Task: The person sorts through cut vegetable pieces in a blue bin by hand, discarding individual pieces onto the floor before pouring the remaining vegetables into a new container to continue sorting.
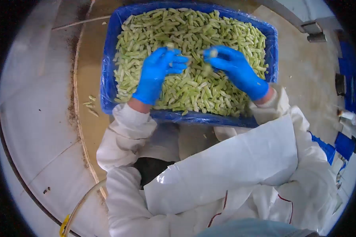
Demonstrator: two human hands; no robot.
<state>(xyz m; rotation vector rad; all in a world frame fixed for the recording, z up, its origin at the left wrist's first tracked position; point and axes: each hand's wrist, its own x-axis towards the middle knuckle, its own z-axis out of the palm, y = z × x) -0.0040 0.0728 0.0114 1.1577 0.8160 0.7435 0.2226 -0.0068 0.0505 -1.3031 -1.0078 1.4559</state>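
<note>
A blue crate (275,59) lined with clear plastic film is heaped with cut, pale green vegetable pieces (186,94), short stick-like lengths, some whitish as if frosted. Over the middle of the heap, both my hands wear blue gloves. My left hand (158,69) is just above the pieces, fingers loosely bent and apart, pointing right. Opposite it, my right hand (235,69) pinches a vegetable piece (213,53) between thumb and fingers. Another piece (206,70), blurred by motion, shows just below those fingertips.
Several stray pieces (91,106) lie on the tan surface left of the crate. A pale hose (81,201) with a yellow fitting (64,225) runs at the lower left. Blue containers (346,146) stand at the far right. A white apron (229,166) covers my front.
</note>
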